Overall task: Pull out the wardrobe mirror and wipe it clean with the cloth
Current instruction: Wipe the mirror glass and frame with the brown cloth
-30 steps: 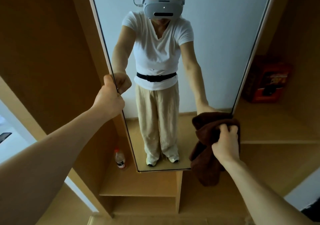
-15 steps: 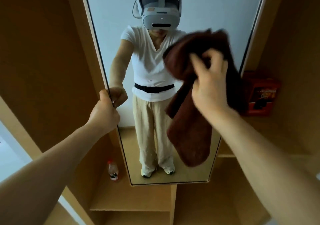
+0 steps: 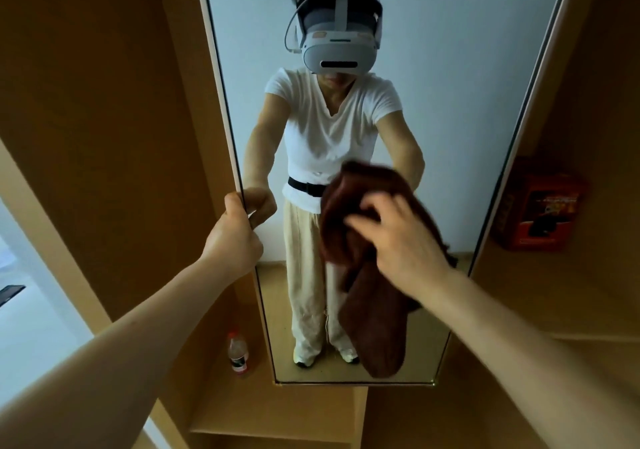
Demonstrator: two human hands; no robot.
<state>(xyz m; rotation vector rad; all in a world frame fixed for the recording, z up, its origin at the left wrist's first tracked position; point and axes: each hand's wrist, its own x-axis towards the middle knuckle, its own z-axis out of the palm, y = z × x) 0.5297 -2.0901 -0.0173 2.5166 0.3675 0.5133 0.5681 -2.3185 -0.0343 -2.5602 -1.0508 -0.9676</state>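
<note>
The tall wardrobe mirror [image 3: 450, 102] stands pulled out in front of me, with a thin frame, and reflects me. My left hand [image 3: 232, 237] grips its left edge at about mid height. My right hand [image 3: 398, 240] holds a dark brown cloth [image 3: 374, 320] against the lower middle of the glass. Its fingers are spread over the bunched top of the cloth and blurred by motion. The rest of the cloth hangs down towards the mirror's bottom edge.
Wooden wardrobe panels [image 3: 104, 119] flank the mirror on both sides. A small plastic bottle [image 3: 238, 351] with a red cap stands on the shelf at lower left. A red box [image 3: 540, 206] sits on the right-hand shelf behind the mirror.
My right hand swept the cloth from the mirror's lower right edge up to the upper right, then down to the lower middle. My left hand kept its grip on the left edge.
</note>
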